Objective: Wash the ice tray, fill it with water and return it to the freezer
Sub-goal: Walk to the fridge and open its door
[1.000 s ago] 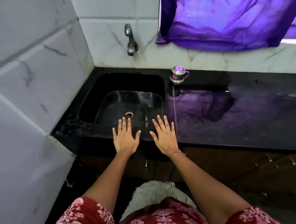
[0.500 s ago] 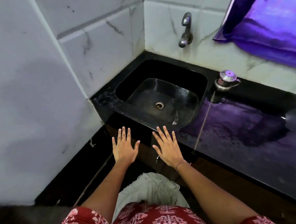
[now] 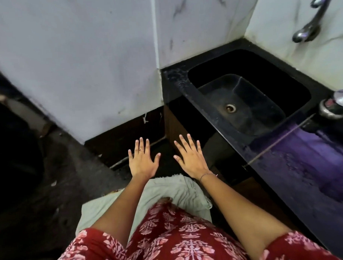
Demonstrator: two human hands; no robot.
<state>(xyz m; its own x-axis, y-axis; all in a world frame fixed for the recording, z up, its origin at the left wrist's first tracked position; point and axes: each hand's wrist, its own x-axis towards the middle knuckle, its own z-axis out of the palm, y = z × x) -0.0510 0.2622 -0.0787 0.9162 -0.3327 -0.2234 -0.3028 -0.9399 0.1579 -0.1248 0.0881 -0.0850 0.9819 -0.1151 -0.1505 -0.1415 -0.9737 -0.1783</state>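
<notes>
Left hand [image 3: 142,163] and right hand [image 3: 191,158] spread flat, holding nothing, above floor beside sink [image 3: 243,106], left of worktop [image 3: 304,164].

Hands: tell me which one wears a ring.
The left hand: a ring circles one finger. The right hand wears only a wrist bracelet.

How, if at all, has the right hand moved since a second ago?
Yes: the right hand drew back and left, off the sink rim.
</notes>
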